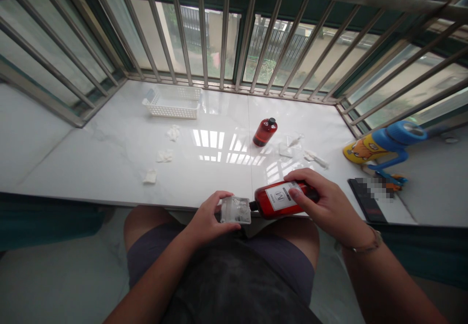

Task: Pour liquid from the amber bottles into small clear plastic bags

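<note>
My left hand (209, 219) grips a small clear square container (236, 210) by its edges, just off the counter's front edge. In my right hand (321, 202) is a red bottle (275, 200) with a white label marked M, tipped on its side. Its black neck points left and meets the right side of the container; whether liquid is flowing I cannot tell. A second red bottle (265, 132) with a black cap stands on the white counter (226, 178). Small clear pieces (290, 144) lie to the right of that standing bottle.
A white perforated basket (173, 104) sits at the back left. Crumpled white tissues (164, 156) lie in front of it, with another tissue (316, 158) on the right. A blue and yellow flask (380, 143) and a dark phone (367, 200) are at far right. Metal bars (224, 36) line the window.
</note>
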`<state>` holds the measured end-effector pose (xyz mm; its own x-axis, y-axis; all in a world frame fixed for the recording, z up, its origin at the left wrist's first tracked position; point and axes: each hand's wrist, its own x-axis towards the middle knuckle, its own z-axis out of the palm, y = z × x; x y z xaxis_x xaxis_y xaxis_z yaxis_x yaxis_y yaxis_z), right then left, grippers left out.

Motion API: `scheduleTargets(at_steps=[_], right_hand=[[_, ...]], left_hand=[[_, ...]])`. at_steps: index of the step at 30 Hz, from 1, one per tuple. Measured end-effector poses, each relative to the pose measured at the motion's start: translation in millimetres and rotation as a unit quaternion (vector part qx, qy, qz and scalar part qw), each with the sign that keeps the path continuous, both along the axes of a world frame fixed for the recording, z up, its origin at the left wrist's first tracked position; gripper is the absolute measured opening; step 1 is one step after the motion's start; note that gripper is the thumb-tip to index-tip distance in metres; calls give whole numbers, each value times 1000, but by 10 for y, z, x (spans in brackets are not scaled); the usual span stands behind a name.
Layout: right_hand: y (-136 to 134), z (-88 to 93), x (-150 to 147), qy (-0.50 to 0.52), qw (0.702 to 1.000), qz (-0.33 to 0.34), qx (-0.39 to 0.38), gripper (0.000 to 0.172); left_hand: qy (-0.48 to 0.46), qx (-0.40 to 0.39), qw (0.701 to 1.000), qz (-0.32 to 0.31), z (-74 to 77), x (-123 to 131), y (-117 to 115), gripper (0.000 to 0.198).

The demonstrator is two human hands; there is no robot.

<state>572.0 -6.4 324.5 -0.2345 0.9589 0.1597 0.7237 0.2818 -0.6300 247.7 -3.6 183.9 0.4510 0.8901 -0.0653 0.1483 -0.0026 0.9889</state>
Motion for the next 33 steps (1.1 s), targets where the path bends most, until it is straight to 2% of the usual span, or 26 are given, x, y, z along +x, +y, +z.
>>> scheduleTargets(at_steps=[33], right_hand=[[51,244,-5,-38,999,30,21,24]], left_hand=[[-47,-32,998,12,-86,59,-38,75]])
